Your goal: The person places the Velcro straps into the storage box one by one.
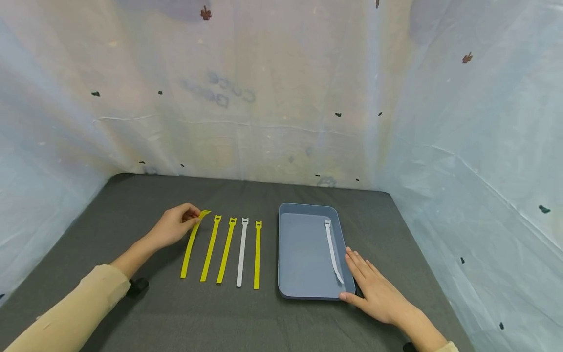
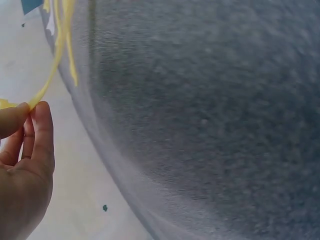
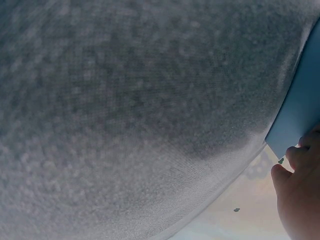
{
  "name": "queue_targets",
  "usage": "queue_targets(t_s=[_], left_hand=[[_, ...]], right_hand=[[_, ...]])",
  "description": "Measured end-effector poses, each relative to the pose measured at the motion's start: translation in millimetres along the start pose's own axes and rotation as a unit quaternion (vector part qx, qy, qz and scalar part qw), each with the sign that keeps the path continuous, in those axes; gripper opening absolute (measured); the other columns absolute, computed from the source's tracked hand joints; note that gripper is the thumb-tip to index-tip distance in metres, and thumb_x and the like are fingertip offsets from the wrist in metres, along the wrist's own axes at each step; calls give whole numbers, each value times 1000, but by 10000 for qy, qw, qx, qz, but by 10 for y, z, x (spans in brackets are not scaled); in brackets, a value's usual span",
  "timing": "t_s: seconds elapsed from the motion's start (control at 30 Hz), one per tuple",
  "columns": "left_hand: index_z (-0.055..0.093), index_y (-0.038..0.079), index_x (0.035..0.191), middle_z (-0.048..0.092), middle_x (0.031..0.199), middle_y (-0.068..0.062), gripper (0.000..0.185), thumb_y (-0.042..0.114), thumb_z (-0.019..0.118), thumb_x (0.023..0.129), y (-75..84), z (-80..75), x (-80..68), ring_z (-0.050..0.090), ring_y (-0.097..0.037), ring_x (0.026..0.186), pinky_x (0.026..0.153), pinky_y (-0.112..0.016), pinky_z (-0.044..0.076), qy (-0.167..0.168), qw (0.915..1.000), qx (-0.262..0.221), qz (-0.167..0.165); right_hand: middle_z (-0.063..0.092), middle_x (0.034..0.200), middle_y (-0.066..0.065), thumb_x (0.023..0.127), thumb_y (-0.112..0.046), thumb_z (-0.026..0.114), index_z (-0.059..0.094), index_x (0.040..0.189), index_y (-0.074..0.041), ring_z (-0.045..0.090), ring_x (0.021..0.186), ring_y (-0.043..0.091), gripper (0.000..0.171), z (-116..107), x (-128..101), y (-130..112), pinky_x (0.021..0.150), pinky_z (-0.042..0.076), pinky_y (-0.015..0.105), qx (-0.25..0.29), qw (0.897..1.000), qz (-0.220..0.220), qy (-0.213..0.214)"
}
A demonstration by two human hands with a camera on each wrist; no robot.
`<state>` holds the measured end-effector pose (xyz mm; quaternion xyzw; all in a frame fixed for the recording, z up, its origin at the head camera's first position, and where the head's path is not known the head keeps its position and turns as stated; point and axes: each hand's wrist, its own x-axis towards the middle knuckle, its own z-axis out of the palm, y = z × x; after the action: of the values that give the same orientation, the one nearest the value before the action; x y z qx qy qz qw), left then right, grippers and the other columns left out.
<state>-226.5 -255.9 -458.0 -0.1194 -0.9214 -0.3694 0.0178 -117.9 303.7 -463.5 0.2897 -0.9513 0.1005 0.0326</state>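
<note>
Several straps lie side by side on the dark grey table: a leftmost yellow strap (image 1: 191,244), two more yellow ones, a white strap (image 1: 241,252) and a last yellow strap (image 1: 257,254). My left hand (image 1: 176,225) pinches the far end of the leftmost yellow strap (image 2: 47,85) and lifts that end slightly. To the right stands a blue tray (image 1: 303,288) with one white strap (image 1: 332,250) inside. My right hand (image 1: 374,288) rests flat beside the tray's near right corner (image 3: 295,120), thumb touching its rim.
A pale sheet forms a backdrop around the table's back and sides. The grey table (image 1: 176,318) stretches toward me in front of the straps. A small dark object (image 1: 137,286) sits by my left forearm.
</note>
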Motion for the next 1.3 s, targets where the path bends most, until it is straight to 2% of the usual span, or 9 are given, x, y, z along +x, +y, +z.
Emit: queue_targets(t_s=[0.23,0.43,0.67,0.73,0.87,1.0,1.2,1.3], left_hand=[[62,0,125,68,110,-14,23,13,61,107,115,-79,-16,66,-28,96,75,-39,55,61,9998,-169,-55],[60,-1,127,67,109,-14,26,17,60,108,225,-136,-50,64,-34,95,72,-34,54,89,9986,-496,-158],[58,-1,130,66,115,-17,29,19,59,109,395,-186,-47,65,-39,100,82,-49,57,155,9960,-846,-238],[58,0,130,66,117,-17,30,21,59,109,449,-187,-36,65,-39,102,85,-49,56,190,9953,-904,-280],[58,1,130,66,119,-16,32,25,60,108,563,-169,-5,64,-36,104,85,-39,56,250,9927,-1147,-287],[58,1,128,65,118,-16,31,25,61,108,681,-134,42,64,-33,102,83,-28,55,351,9895,-1396,-131],[58,-1,127,64,119,-16,29,21,62,107,849,-62,132,65,-25,101,83,-23,56,433,9821,-1830,66],[57,-2,128,63,120,-18,29,18,61,107,939,-25,158,66,-22,101,83,-22,56,447,9772,-2071,123]], right_hand=[[26,170,14,100,-61,59,29,162,1,31,153,41,92,6,7,10,119,-11,13,-8,10000,-13,4],[27,170,15,100,-61,59,30,162,2,32,152,41,93,19,-4,5,120,-10,13,2,9999,-80,81],[26,170,15,100,-61,59,29,162,1,31,153,40,92,-4,4,0,119,-11,13,19,10000,-35,44],[26,170,15,100,-61,59,29,162,1,31,153,40,92,-8,-3,-1,119,-11,13,28,10000,-27,27],[26,170,14,100,-61,59,30,162,0,31,152,40,92,-11,-22,-3,119,-10,13,21,10000,-19,41],[27,170,14,99,-61,60,30,162,0,32,152,40,93,-3,-30,-3,119,-11,13,2,10000,-29,77],[26,170,13,98,-63,60,29,163,-1,29,154,38,95,7,-19,1,120,-10,15,54,10000,42,8],[25,171,12,99,-64,59,28,163,-2,28,155,36,95,9,-15,-2,123,-6,18,59,9999,106,-56]])
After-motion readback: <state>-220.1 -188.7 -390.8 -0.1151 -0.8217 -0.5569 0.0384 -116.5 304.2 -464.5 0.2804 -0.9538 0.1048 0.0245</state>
